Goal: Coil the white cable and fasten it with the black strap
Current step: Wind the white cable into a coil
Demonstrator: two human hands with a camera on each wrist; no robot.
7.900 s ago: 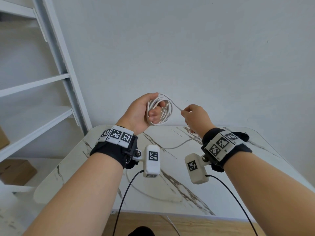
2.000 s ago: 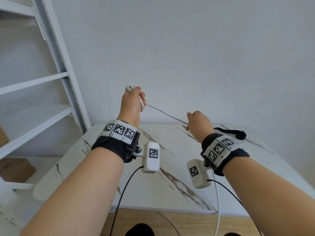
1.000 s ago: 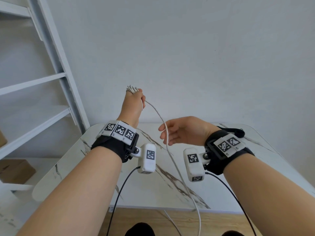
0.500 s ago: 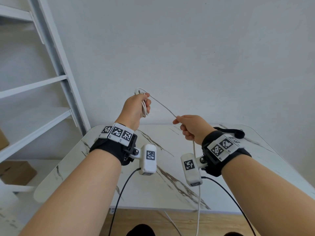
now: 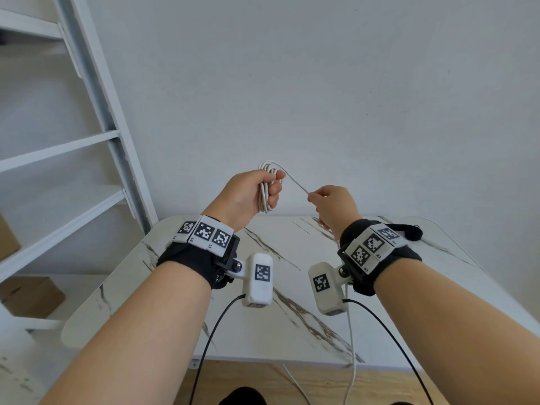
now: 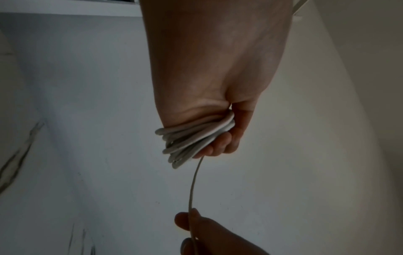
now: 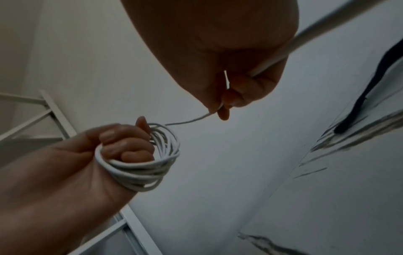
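My left hand (image 5: 251,194) is raised above the table and grips a bundle of several loops of the white cable (image 5: 266,197) (image 7: 150,165) (image 6: 194,138). A free strand (image 5: 296,181) runs from the coil to my right hand (image 5: 330,204), which pinches it between thumb and forefinger (image 7: 220,107) a short way to the right. From there the cable drops past my right wrist and hangs over the table's near edge (image 5: 352,340). The black strap (image 5: 409,230) (image 7: 359,101) lies on the table's far right, behind my right wrist.
The white marble-patterned table (image 5: 292,323) stands against a plain wall. A white shelving frame (image 5: 96,97) rises at the left, with cardboard boxes (image 5: 32,296) on the floor under it. Black sensor leads (image 5: 210,340) hang from both wrists.
My left hand has turned and come down slightly with the coil. My right hand has risen toward it, so the strand between them is shorter than half a second ago.
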